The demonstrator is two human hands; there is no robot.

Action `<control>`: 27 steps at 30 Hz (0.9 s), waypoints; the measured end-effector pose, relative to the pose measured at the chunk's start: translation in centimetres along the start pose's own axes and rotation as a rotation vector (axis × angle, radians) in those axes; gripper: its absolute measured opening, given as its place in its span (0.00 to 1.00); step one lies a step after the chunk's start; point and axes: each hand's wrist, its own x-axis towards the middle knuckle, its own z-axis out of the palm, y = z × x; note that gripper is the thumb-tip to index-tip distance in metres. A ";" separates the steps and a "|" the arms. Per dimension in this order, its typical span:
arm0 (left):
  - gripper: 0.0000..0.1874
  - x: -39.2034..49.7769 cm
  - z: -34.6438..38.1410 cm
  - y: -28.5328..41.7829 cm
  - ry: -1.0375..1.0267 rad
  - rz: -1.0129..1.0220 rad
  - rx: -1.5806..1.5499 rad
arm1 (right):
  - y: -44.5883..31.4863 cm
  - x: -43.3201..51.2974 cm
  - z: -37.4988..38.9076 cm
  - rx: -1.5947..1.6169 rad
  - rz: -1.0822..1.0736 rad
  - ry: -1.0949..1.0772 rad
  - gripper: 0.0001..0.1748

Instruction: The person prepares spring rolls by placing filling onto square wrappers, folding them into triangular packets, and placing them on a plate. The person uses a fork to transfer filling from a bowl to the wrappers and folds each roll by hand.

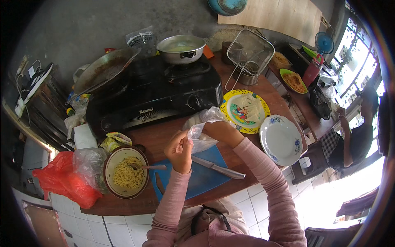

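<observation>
My left hand (pixel 179 151) pinches the edge of a clear plastic bag (pixel 202 142) above a blue cutting board (pixel 200 180). My right hand (pixel 222 132) reaches into the mouth of the same bag, its fingers partly hidden by the plastic; what they touch I cannot tell. A knife (pixel 217 167) with a metal handle lies on the board. To the left stands a bowl of noodles (pixel 129 173) with a spoon in it. Beyond my right hand, a yellow-rimmed plate (pixel 226 106) bears pale, flat pieces (pixel 251 106). Beside it is a white plate with blue flowers (pixel 280 140).
A black two-burner gas stove (pixel 154 92) bears a wok (pixel 103 72) and a metal pot (pixel 181 49). Wire strainers (pixel 251 49) stand at the back right. Red (pixel 69 180) and clear plastic bags crowd the left edge. Another person (pixel 355 139) sits at the far right.
</observation>
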 end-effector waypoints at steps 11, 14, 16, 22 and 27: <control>0.16 0.1 0.3 0.5 0.017 -0.055 -0.114 | -2.0 -0.9 -2.7 -0.100 0.089 -0.107 0.03; 0.16 0.0 0.3 0.3 -0.005 -0.079 -0.123 | -2.0 -0.8 -3.2 -0.143 0.019 -0.052 0.03; 0.15 0.0 0.3 0.2 -0.012 -0.088 -0.109 | -2.3 -0.9 -3.8 -0.167 0.030 -0.056 0.04; 0.11 0.1 0.3 0.8 -0.037 -0.148 -0.132 | -4.3 -1.9 -9.1 -0.021 0.185 -0.035 0.13; 0.07 0.6 0.6 1.5 -0.068 -0.159 -0.056 | -7.6 -5.0 -15.2 0.240 0.280 0.361 0.11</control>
